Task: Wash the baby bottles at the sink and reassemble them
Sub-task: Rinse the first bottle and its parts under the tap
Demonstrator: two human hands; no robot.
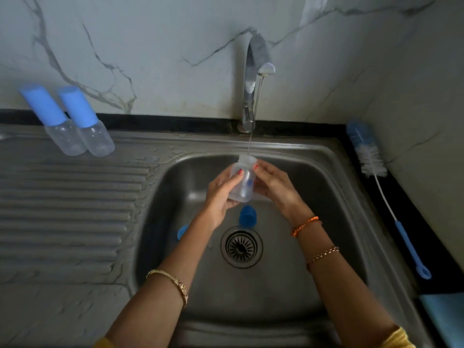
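Observation:
I hold a clear, uncapped baby bottle over the steel sink, its mouth up under a thin stream of water from the tap. My left hand grips the bottle's body from the left. From the right, my right hand wraps it, fingertips near the neck. On the sink floor lie a blue cap just below the bottle and another blue part half hidden by my left forearm. Two assembled bottles with blue caps stand on the drainboard at back left.
A bottle brush with a blue handle lies on the dark counter to the right of the sink. The drain sits mid-basin. A ribbed drainboard spans the left. Something blue shows at the bottom right edge.

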